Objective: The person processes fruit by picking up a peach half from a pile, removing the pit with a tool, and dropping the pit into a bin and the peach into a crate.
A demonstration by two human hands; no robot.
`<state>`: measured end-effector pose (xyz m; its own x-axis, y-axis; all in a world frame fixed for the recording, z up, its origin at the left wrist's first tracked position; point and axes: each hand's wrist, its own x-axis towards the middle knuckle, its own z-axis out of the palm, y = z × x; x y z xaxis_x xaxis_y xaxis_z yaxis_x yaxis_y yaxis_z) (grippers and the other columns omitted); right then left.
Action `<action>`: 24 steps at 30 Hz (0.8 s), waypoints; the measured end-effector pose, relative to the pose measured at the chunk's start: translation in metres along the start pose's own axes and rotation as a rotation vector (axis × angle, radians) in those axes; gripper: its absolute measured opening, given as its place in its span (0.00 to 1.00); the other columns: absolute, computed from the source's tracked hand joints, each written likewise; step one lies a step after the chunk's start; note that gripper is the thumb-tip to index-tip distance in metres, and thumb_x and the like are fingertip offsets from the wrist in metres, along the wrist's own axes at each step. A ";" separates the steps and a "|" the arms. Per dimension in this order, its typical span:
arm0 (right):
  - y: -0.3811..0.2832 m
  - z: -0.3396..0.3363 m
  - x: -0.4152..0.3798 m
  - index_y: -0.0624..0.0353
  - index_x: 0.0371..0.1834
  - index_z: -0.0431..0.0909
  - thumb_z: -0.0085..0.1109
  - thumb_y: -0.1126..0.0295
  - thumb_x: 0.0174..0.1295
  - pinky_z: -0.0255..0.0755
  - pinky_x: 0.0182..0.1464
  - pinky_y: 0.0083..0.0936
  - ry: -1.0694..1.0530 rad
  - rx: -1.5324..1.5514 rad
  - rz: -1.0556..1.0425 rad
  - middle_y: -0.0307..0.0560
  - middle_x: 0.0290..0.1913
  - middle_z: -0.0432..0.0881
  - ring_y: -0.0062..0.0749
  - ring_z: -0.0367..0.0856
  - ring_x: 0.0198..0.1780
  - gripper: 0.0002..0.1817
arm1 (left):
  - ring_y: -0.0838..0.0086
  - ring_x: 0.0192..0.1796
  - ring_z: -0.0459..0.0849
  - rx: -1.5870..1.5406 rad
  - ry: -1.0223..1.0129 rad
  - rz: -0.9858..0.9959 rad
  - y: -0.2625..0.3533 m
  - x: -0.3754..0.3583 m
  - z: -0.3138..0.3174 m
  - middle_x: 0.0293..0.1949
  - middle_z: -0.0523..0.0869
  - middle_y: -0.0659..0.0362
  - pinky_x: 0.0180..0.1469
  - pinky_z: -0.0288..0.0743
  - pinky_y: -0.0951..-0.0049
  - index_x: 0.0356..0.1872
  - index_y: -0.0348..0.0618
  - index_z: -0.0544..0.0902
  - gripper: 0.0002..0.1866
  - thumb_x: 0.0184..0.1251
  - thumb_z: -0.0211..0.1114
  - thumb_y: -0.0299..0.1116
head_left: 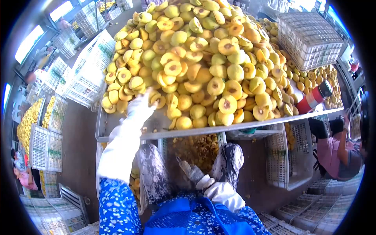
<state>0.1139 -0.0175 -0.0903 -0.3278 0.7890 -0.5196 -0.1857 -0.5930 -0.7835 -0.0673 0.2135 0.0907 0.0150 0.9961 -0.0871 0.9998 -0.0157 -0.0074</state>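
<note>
A large heap of halved yellow fruit, some halves showing brown centres, lies on a metal table. Over the table's left part, my left hand, in a white glove, reaches to the edge of the heap with its fingers apart; nothing shows in it. My right hand, in a greyish glove, is low between my knees, above a crate of fruit scraps. Its fingers are closed around a small tool whose tip sticks out to the upper left.
A red bottle with a black cap leans on the table's right side. White crates stand at left, on the table at back right and below right. A person in pink sits at right.
</note>
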 end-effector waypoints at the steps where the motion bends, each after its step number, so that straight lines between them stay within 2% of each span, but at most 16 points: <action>1: 0.004 -0.002 0.005 0.51 0.36 0.77 0.45 0.41 0.64 0.58 0.15 0.22 0.027 -0.007 0.034 0.34 0.15 0.68 0.22 0.64 0.13 0.25 | 0.59 0.48 0.81 0.031 0.009 0.076 0.002 0.023 0.013 0.49 0.78 0.48 0.47 0.74 0.59 0.64 0.59 0.63 0.32 0.59 0.59 0.51; 2: 0.008 -0.004 0.007 0.50 0.36 0.77 0.45 0.42 0.65 0.58 0.15 0.22 0.051 -0.015 0.073 0.34 0.15 0.69 0.23 0.65 0.13 0.23 | 0.59 0.49 0.79 0.077 0.023 0.216 -0.009 0.049 0.041 0.50 0.76 0.48 0.45 0.75 0.58 0.62 0.58 0.65 0.32 0.56 0.60 0.51; 3: 0.008 -0.007 0.009 0.48 0.36 0.77 0.45 0.43 0.65 0.58 0.15 0.23 0.075 -0.027 0.115 0.34 0.16 0.69 0.23 0.65 0.13 0.22 | 0.57 0.50 0.79 0.133 -0.127 0.213 -0.001 0.057 0.040 0.51 0.73 0.47 0.46 0.75 0.57 0.60 0.55 0.67 0.31 0.53 0.62 0.49; 4: -0.023 -0.002 -0.002 0.49 0.40 0.79 0.45 0.44 0.66 0.61 0.18 0.25 0.089 -0.074 0.256 0.36 0.19 0.73 0.25 0.67 0.15 0.22 | 0.55 0.49 0.79 0.087 -0.100 0.212 0.001 0.058 0.047 0.52 0.72 0.47 0.46 0.75 0.56 0.58 0.54 0.67 0.31 0.52 0.63 0.47; 7: -0.005 0.002 0.006 0.51 0.43 0.79 0.47 0.46 0.66 0.63 0.21 0.24 0.110 -0.200 0.127 0.35 0.21 0.74 0.23 0.67 0.18 0.21 | 0.53 0.47 0.80 -0.083 0.028 0.202 0.001 0.032 0.051 0.52 0.71 0.44 0.46 0.75 0.56 0.55 0.51 0.68 0.29 0.50 0.66 0.43; 8: 0.013 0.001 0.013 0.52 0.44 0.79 0.47 0.48 0.66 0.63 0.22 0.22 0.080 -0.137 0.056 0.35 0.22 0.75 0.22 0.67 0.19 0.21 | 0.52 0.45 0.81 -0.133 0.100 0.260 -0.010 0.035 0.070 0.51 0.74 0.45 0.45 0.75 0.57 0.53 0.49 0.69 0.28 0.49 0.67 0.41; 11: 0.042 -0.002 0.020 0.54 0.46 0.79 0.49 0.52 0.67 0.63 0.24 0.19 0.013 -0.006 -0.066 0.33 0.25 0.76 0.18 0.66 0.21 0.18 | 0.51 0.44 0.81 -0.440 0.026 0.158 -0.008 0.002 0.043 0.47 0.79 0.48 0.47 0.75 0.59 0.56 0.50 0.69 0.30 0.50 0.68 0.40; 12: 0.022 0.002 0.009 0.55 0.46 0.79 0.50 0.54 0.67 0.63 0.25 0.18 0.010 0.004 -0.050 0.33 0.26 0.76 0.18 0.66 0.22 0.18 | 0.57 0.41 0.84 -0.547 0.169 0.220 -0.008 -0.013 0.039 0.42 0.84 0.55 0.40 0.79 0.64 0.55 0.49 0.70 0.26 0.53 0.67 0.34; 14: -0.018 0.006 -0.015 0.58 0.47 0.78 0.49 0.57 0.68 0.63 0.28 0.15 0.013 0.040 0.045 0.33 0.30 0.78 0.16 0.68 0.26 0.17 | 0.62 0.38 0.85 -1.100 0.101 0.176 -0.007 -0.039 0.038 0.40 0.84 0.57 0.34 0.79 0.68 0.52 0.48 0.70 0.23 0.54 0.66 0.28; 16: -0.023 0.008 -0.010 0.60 0.47 0.78 0.49 0.59 0.69 0.65 0.30 0.15 0.051 0.188 -0.088 0.34 0.29 0.79 0.16 0.70 0.27 0.17 | 0.69 0.31 0.85 -1.581 -0.017 0.079 -0.006 -0.066 0.029 0.39 0.82 0.57 0.25 0.80 0.76 0.45 0.46 0.71 0.18 0.55 0.63 0.19; 18: -0.030 0.009 -0.018 0.62 0.47 0.77 0.48 0.61 0.69 0.68 0.33 0.17 0.072 -0.013 -0.433 0.37 0.29 0.80 0.17 0.73 0.30 0.16 | 0.67 0.29 0.85 -1.900 -0.049 0.011 0.000 -0.096 0.027 0.39 0.81 0.53 0.27 0.81 0.73 0.44 0.45 0.71 0.18 0.53 0.64 0.19; 19: -0.036 0.013 -0.017 0.61 0.46 0.78 0.47 0.61 0.69 0.70 0.33 0.24 0.143 -0.122 -0.568 0.45 0.28 0.81 0.25 0.75 0.29 0.15 | 0.66 0.28 0.85 -2.060 -0.071 -0.030 0.003 -0.109 0.030 0.39 0.81 0.52 0.27 0.81 0.72 0.43 0.44 0.71 0.18 0.53 0.65 0.19; 20: -0.060 0.017 -0.031 0.63 0.47 0.76 0.47 0.66 0.69 0.71 0.37 0.22 0.132 -0.268 -0.553 0.47 0.35 0.81 0.25 0.77 0.35 0.14 | 0.55 0.33 0.85 -2.152 -0.081 0.068 0.004 -0.120 0.035 0.39 0.81 0.49 0.32 0.84 0.64 0.43 0.40 0.71 0.14 0.56 0.63 0.21; 21: -0.085 0.021 -0.047 0.66 0.48 0.75 0.47 0.71 0.68 0.73 0.42 0.20 0.120 -0.415 -0.535 0.49 0.42 0.82 0.26 0.79 0.40 0.12 | 0.56 0.33 0.85 -2.213 -0.087 0.042 0.007 -0.128 0.042 0.38 0.81 0.49 0.33 0.84 0.65 0.43 0.39 0.71 0.13 0.58 0.62 0.23; 23: -0.094 0.028 -0.052 0.67 0.48 0.74 0.48 0.73 0.66 0.73 0.38 0.24 0.150 -0.524 -0.682 0.50 0.41 0.80 0.34 0.80 0.37 0.12 | 0.57 0.33 0.85 -2.333 -0.099 -0.010 0.013 -0.137 0.061 0.38 0.81 0.50 0.33 0.84 0.65 0.43 0.38 0.71 0.11 0.61 0.60 0.27; 24: -0.095 0.032 -0.054 0.67 0.49 0.74 0.48 0.74 0.65 0.74 0.36 0.26 0.162 -0.578 -0.753 0.51 0.40 0.80 0.38 0.80 0.35 0.12 | 0.60 0.34 0.85 -2.024 0.128 0.080 0.016 -0.143 0.069 0.37 0.81 0.50 0.34 0.83 0.67 0.43 0.37 0.71 0.10 0.63 0.58 0.30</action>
<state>0.1197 -0.0086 0.0232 -0.1690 0.9687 0.1818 0.2041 0.2148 -0.9551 -0.0537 0.0643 0.0340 -0.0394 0.9989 0.0270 -0.4309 -0.0413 0.9015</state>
